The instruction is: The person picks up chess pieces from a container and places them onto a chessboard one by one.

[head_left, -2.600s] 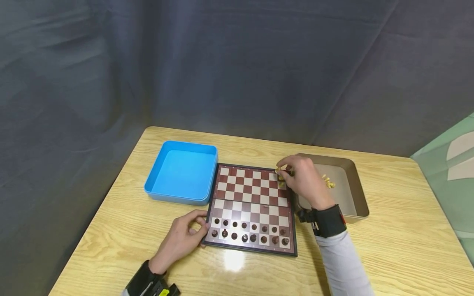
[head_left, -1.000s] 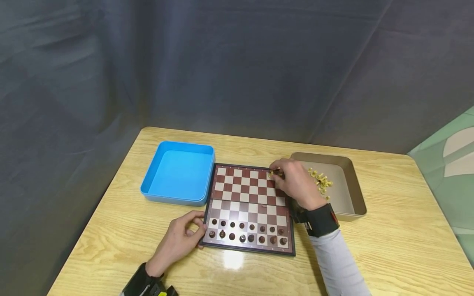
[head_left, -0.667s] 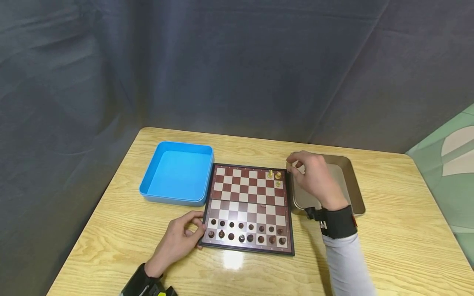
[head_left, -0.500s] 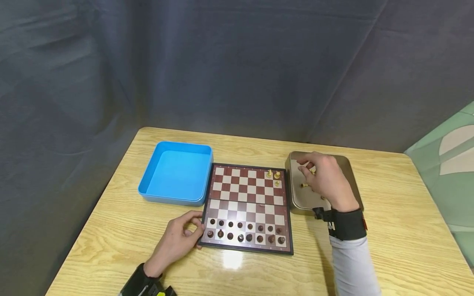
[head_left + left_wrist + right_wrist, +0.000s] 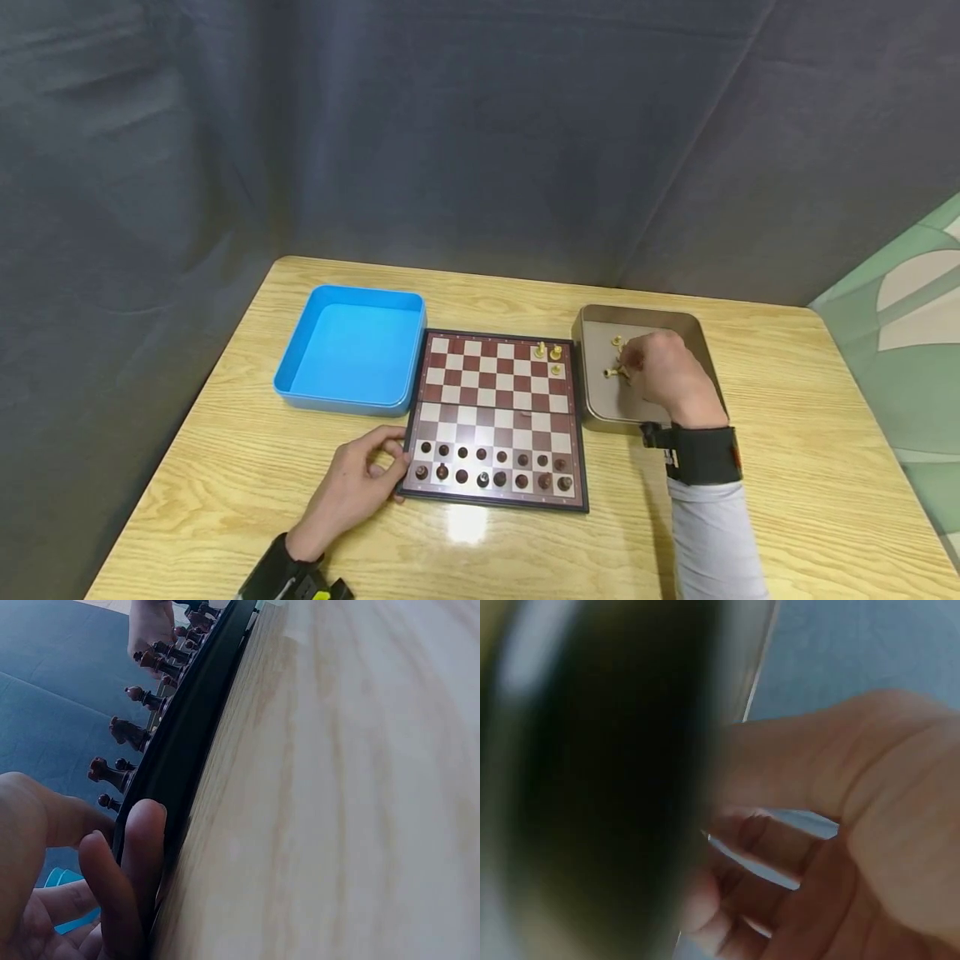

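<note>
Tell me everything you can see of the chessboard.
The chessboard lies on the table, between the blue box and the tan box. It looks like glossy plastic: red-brown and white squares, dark rim, a seam across the middle. Two rows of dark pieces stand along its near side, three yellow pieces at its far right corner. The left hand holds its near left corner.

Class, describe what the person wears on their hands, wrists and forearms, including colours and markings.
The left hand and right hand are bare. The left wristband is black with a yellow patch; the right wristband, also black, has a red mark on its side. Past it comes a pale grey sleeve.
</note>
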`<act>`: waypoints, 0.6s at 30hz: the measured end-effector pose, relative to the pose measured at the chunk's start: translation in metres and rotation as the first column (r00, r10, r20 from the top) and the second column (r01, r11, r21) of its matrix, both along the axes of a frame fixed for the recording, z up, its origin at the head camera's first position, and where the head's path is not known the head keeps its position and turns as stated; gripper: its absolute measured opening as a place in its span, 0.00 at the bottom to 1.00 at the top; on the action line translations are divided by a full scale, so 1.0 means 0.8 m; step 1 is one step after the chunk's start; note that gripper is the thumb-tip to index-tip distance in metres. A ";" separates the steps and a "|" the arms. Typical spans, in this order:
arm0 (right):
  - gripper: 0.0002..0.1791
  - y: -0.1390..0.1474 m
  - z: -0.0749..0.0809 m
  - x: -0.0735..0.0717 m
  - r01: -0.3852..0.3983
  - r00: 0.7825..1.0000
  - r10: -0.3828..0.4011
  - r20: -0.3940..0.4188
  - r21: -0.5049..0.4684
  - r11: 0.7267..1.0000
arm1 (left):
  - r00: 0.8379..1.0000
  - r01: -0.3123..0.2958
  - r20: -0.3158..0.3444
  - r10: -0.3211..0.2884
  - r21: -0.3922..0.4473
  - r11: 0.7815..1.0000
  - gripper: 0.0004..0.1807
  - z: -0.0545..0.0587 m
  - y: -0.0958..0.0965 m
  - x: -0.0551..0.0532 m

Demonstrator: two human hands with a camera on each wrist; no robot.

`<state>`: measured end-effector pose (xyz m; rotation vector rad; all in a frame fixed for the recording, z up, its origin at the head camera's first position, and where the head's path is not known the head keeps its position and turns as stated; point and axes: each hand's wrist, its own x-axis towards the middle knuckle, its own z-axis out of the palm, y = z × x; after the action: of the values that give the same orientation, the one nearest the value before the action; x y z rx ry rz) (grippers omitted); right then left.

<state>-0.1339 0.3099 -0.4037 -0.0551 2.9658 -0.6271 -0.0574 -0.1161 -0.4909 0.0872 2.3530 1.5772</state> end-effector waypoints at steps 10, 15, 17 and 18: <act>0.05 0.007 -0.003 0.001 0.075 0.988 -0.079 0.134 0.039 0.996 | 1.000 0.017 -0.012 -0.017 0.019 1.000 0.21 0.001 -0.001 -0.001; 0.03 0.007 -0.007 0.002 0.097 0.986 -0.105 0.132 0.064 0.993 | 1.000 0.005 -0.009 -0.005 0.009 1.000 0.21 0.001 -0.001 0.000; 0.02 0.008 -0.009 0.001 0.091 0.987 -0.100 0.122 0.075 0.993 | 1.000 0.004 -0.009 -0.004 0.007 1.000 0.21 0.000 -0.001 0.001; 0.03 0.008 -0.010 0.001 0.088 0.988 -0.097 0.118 0.080 0.993 | 1.000 0.005 -0.008 -0.005 0.007 1.000 0.21 0.000 -0.001 0.001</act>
<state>-0.1331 0.3160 -0.4117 0.1238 2.8836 -0.5097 -0.0566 -0.1169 -0.4906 0.1011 2.3513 1.5855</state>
